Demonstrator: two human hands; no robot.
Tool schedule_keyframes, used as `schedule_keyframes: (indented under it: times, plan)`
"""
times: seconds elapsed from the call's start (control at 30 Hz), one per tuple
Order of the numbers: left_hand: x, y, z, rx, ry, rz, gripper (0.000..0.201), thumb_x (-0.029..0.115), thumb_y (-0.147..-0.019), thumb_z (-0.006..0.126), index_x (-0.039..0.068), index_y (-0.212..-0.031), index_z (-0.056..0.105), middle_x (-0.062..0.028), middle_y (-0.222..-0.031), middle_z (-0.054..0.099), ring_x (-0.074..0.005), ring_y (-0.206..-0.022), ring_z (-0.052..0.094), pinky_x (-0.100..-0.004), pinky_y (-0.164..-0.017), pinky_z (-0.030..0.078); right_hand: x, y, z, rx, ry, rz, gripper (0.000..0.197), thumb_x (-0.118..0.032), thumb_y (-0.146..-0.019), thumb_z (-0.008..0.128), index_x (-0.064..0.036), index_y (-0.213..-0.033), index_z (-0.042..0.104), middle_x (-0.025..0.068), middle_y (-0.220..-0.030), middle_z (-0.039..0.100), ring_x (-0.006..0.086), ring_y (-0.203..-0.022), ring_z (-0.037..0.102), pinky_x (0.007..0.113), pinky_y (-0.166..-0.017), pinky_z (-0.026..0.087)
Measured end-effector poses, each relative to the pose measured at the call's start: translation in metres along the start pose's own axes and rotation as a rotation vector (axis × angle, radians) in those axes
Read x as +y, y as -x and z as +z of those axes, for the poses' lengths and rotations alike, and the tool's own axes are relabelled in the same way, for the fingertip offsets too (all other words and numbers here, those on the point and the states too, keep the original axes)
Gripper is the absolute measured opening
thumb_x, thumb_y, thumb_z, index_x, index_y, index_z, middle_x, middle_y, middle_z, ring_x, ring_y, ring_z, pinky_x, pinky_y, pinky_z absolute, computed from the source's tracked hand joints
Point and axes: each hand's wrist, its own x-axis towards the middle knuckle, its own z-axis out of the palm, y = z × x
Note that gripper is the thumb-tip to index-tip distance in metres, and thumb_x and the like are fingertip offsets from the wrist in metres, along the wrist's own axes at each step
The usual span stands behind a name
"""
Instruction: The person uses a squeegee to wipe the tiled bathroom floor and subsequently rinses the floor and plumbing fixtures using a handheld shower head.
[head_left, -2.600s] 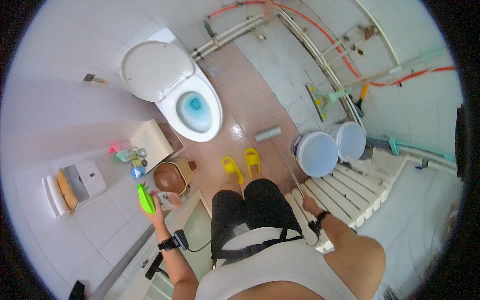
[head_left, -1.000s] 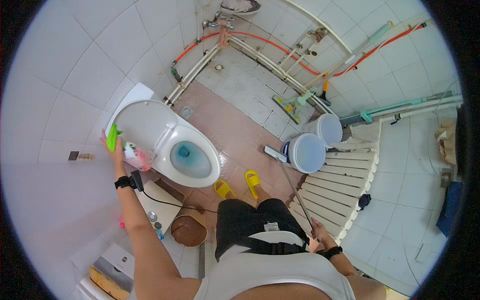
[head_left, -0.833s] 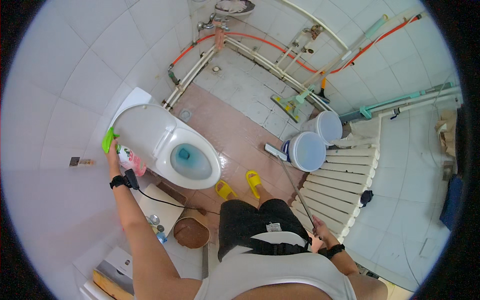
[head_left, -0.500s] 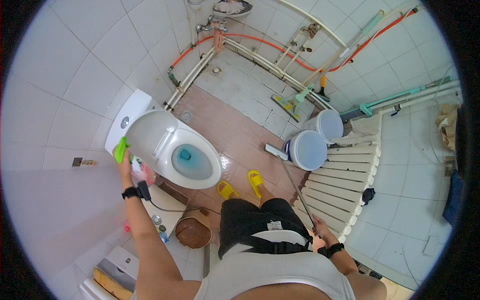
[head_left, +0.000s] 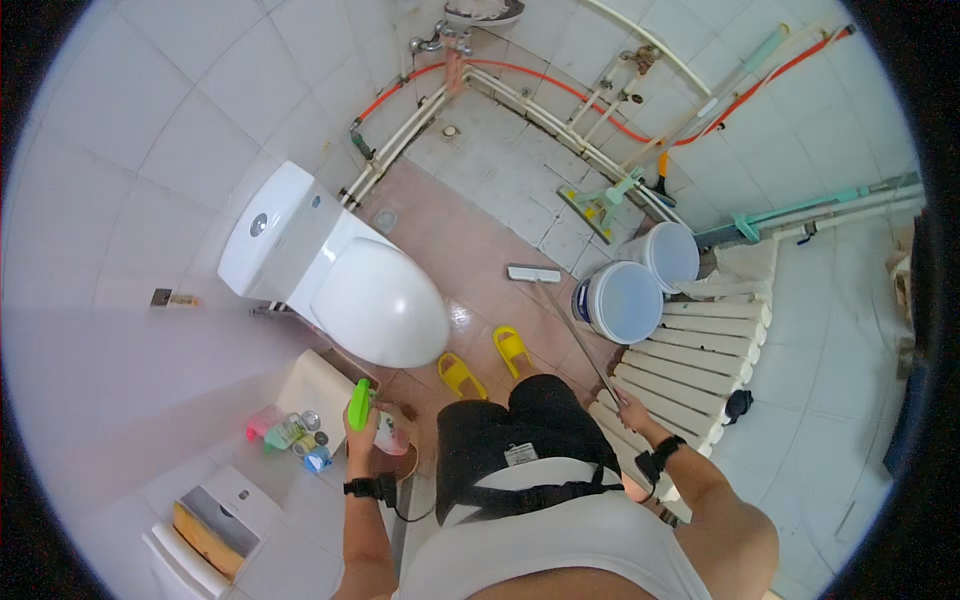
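My left hand [head_left: 362, 434] is closed around a spray bottle with a bright green trigger head [head_left: 360, 404] and a clear, pink-labelled body. It is above a brown bin [head_left: 400, 465], right of a white ledge. My right hand [head_left: 634, 410] grips a long grey stick with a flat white head [head_left: 534, 273]; whether it is a brush or a squeegee I cannot tell. That head is down at the pink floor tiles, left of the buckets. Ahead on the left stands a white toilet [head_left: 385, 300], its lid down, hiding the bowl.
Two white buckets [head_left: 625, 303] stand beside a slatted radiator [head_left: 690, 350] on the right. A pale green squeegee [head_left: 590, 212] leans at the far wall, below an orange hose [head_left: 540, 78]. Several bottles [head_left: 285, 432] and a tissue box [head_left: 215, 525] are at the lower left.
The toilet lid, raised before, is now down. My left hand has moved from beside the tank back toward me with the spray bottle. The stick's white head has shifted left and turned.
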Motion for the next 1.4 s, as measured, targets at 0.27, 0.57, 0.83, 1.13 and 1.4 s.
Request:
schedule_keyframes:
  times: [0.27, 0.57, 0.83, 1.13, 1.4]
  plan:
    - [-0.024, 0.085, -0.013, 0.416, -0.237, 0.277, 0.037, 0.003, -0.076, 0.056, -0.003, -0.112, 0.050, -0.0124, -0.100, 0.056, -0.0199, -0.080, 0.056, -0.0306, -0.074, 0.045, 0.059, -0.155, 0.034, 0.138, 0.739, -0.254, 0.038, -0.012, -0.082, 0.046, -0.0031, -0.119, 0.045, 0.0220, -0.079, 0.059, 0.0342, -0.065, 0.056, 0.043, -0.058, 0.045]
    - [-0.046, 0.176, -0.056, 0.467, -0.086, -0.039, 0.041, -0.002, -0.075, 0.051, -0.003, -0.115, 0.045, -0.0103, -0.084, 0.058, -0.0148, -0.068, 0.055, -0.0277, -0.065, 0.046, -0.190, -0.271, 0.002, 0.671, 0.840, -0.625, 0.047, -0.009, -0.081, 0.043, -0.0043, -0.128, 0.038, 0.0258, -0.105, 0.055, 0.0403, -0.096, 0.053, 0.041, -0.081, 0.044]
    - [0.019, 0.143, -0.031, 0.466, -0.001, 0.079, 0.032, 0.001, -0.083, 0.047, 0.002, -0.115, 0.047, -0.0055, -0.088, 0.059, -0.0080, -0.067, 0.047, -0.0223, -0.062, 0.039, -0.380, -0.222, -0.047, 0.314, 0.480, -0.262, 0.051, -0.013, -0.088, 0.035, -0.0062, -0.137, 0.022, 0.0269, -0.110, 0.054, 0.0392, -0.095, 0.054, 0.043, -0.080, 0.044]
    - [0.003, 0.122, -0.036, 0.431, -0.134, 0.114, 0.040, -0.006, -0.073, 0.047, -0.004, -0.112, 0.047, -0.0099, -0.083, 0.059, -0.0192, -0.078, 0.058, -0.0305, -0.076, 0.044, 0.034, -0.078, 0.053, 0.236, 0.545, -0.399, 0.066, -0.003, -0.085, 0.041, -0.0053, -0.141, 0.005, 0.0273, -0.090, 0.059, 0.0368, -0.066, 0.054, 0.044, -0.058, 0.042]
    - [-0.007, 0.118, -0.047, 0.440, -0.145, 0.130, 0.040, -0.006, -0.070, 0.048, -0.004, -0.110, 0.047, -0.0101, -0.083, 0.058, -0.0202, -0.077, 0.058, -0.0321, -0.077, 0.044, -0.026, -0.089, 0.054, 0.131, 0.727, -0.315, 0.070, 0.000, -0.078, 0.045, -0.0070, -0.140, 0.012, 0.0249, -0.062, 0.054, 0.0380, -0.053, 0.051, 0.047, -0.049, 0.039]
